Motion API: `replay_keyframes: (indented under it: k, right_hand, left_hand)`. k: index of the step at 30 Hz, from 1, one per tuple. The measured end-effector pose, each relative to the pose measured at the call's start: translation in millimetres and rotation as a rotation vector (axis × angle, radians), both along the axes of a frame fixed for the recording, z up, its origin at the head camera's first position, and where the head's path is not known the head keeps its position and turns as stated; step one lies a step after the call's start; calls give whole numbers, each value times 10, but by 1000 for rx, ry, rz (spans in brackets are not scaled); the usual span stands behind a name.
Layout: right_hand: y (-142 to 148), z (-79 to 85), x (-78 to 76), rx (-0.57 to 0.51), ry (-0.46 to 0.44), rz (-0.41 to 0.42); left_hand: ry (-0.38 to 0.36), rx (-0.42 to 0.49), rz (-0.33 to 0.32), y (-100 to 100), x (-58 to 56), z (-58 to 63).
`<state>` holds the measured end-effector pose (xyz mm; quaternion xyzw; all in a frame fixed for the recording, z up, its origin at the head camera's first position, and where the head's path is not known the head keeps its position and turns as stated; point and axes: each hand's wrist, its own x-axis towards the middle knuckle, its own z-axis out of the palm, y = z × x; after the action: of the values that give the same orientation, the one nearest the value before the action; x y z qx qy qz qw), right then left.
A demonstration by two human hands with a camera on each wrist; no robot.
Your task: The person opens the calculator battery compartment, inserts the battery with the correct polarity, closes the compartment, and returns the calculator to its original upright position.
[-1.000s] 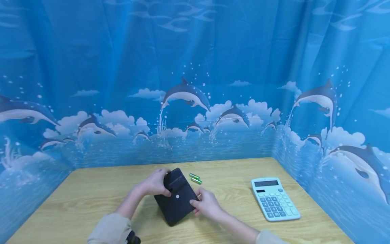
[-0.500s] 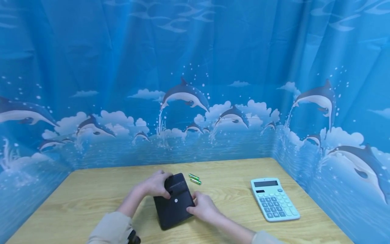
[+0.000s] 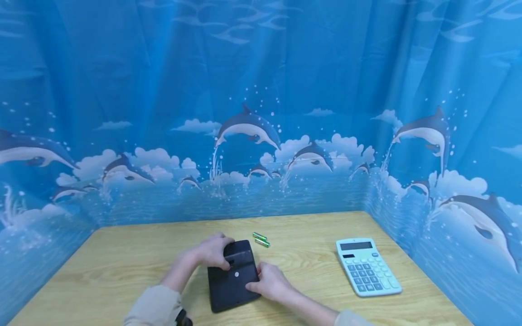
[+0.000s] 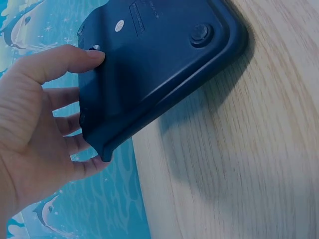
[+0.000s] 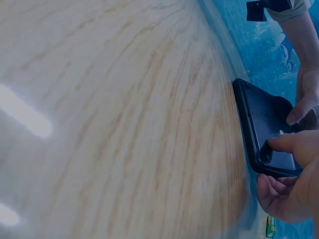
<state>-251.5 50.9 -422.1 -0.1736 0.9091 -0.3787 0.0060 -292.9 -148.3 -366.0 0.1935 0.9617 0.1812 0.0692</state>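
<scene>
A black calculator point(image 3: 232, 292) is held back side up over the near middle of the table, with a small round white sticker on it. My left hand point(image 3: 213, 251) grips its far left part, thumb on the back and fingers beneath, as the left wrist view shows. A rubber foot point(image 4: 201, 34) stands out near one corner. My right hand point(image 3: 272, 281) pinches the right edge, its thumb on the back and its fingers curled below. The calculator's front, facing down, is hidden. Two green batteries point(image 3: 262, 242) lie side by side just beyond it.
A light blue calculator point(image 3: 367, 267) lies face up on the right of the wooden table point(image 3: 310, 244). Blue curtains point(image 3: 195, 136) with printed dolphins stand behind the table and along its sides.
The black calculator has turned from a diagonal slant to nearly straight and come slightly nearer to me. Both hands moved with it, keeping their hold. Batteries and blue calculator stayed put.
</scene>
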Motion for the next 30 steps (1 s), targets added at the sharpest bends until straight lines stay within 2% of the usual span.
replay_keyframes:
  k: [7,11,16,21,30]
  right_hand:
    - [-21,-2,-18,-17,-33,-18]
    - [-42,11,-55,-17,-44,-29]
    - [-49,-3,-48,4,-26,-26]
    - [-48,1,-67,13,-86,-34]
    - [-65,21,-112,52,-90,-33]
  left_hand:
    - [33,-41,-45,42,1,-3]
    - [32,-40,-47,45,-28,-21]
    - [-3,-21,-64,27,-58,-69]
    - [-41,18,-86,17,-91,-130]
    - [-90,53,-50,22,-113,-155]
